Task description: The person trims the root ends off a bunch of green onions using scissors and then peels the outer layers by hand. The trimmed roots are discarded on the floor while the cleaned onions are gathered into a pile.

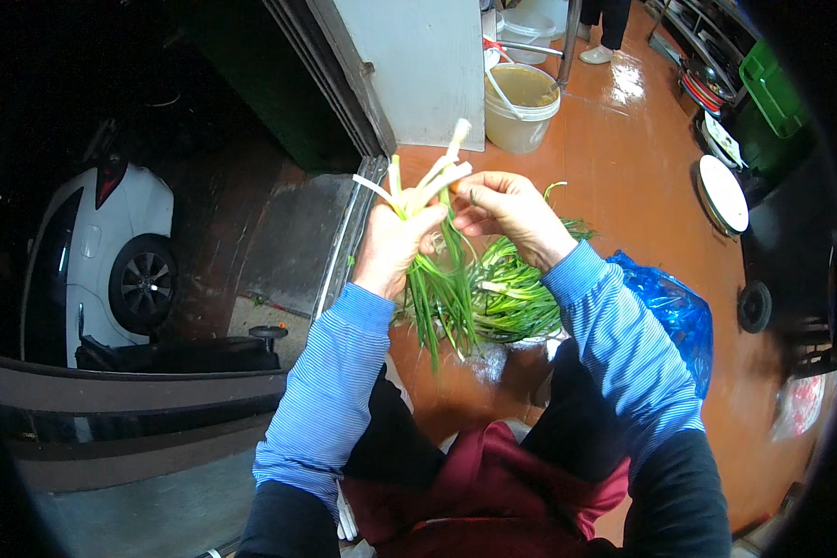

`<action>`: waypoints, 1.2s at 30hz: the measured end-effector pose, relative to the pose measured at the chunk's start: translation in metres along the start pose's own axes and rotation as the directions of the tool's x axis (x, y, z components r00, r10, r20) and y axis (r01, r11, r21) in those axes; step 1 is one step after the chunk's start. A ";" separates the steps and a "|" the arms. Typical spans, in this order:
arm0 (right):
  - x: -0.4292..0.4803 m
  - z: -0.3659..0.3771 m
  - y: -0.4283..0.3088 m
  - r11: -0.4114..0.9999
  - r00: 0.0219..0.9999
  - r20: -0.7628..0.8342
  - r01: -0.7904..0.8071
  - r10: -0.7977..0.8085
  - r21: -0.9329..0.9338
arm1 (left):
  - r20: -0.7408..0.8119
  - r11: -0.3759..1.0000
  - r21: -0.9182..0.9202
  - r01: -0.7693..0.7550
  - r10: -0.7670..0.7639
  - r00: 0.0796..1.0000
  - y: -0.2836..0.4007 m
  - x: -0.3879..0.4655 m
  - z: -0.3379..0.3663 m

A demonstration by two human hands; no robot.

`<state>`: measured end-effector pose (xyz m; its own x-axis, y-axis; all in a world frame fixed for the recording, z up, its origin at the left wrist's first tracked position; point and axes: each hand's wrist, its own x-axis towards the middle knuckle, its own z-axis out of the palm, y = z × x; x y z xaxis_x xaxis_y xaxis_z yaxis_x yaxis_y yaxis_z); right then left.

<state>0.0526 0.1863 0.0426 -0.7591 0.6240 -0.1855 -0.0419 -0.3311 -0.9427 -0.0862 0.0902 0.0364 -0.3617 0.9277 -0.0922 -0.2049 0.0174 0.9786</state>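
My left hand [394,240] grips a bunch of green onions [422,195], white stalk ends up and green leaves hanging down beside the wrist. Close at its right, my right hand [506,209] has thumb and fingers bent together at the stalks; whether it pinches one is not plain. Below both hands a larger heap of green onions [516,300] lies low over the floor, partly behind my right forearm. A blue plastic bag [669,307] lies right of the heap, partly hidden by my right sleeve.
A white bucket of cloudy liquid [523,111] stands by the pale door panel [418,70]. Bowls [722,194] and a green bin [774,91] are at the right. A person's legs [603,28] show at the top. Left, beyond the door track [342,244], is a white car [104,258].
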 end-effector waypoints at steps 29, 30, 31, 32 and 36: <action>0.012 0.011 0.022 0.687 0.953 0.028 0.238 -0.302 -0.687 | -0.431 0.957 -0.253 -0.142 0.020 0.902 0.013 -0.004 -0.046; 0.015 0.005 0.023 0.709 0.953 0.022 0.240 -0.302 -0.664 | -0.445 0.950 -0.270 -0.155 0.020 0.895 0.014 -0.004 -0.050; 0.017 -0.002 0.023 0.730 0.953 0.017 0.242 -0.302 -0.639 | -0.459 0.943 -0.286 -0.168 0.020 0.888 0.014 -0.004 -0.055; 0.020 -0.008 0.022 0.801 0.967 -0.004 0.207 -0.253 -0.561 | -0.488 0.938 -0.292 -0.185 0.020 0.873 0.015 -0.004 -0.061; 0.021 -0.021 0.006 0.920 0.979 -0.164 0.048 -0.121 -0.389 | -0.565 0.912 -0.341 -0.227 -0.006 0.825 0.023 -0.012 -0.087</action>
<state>0.0501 0.2127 0.0271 -0.6319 0.7667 -0.1134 0.1774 0.0007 -0.9841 -0.1654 0.0476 0.0440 -0.8112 0.5544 -0.1857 -0.4149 -0.3220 0.8510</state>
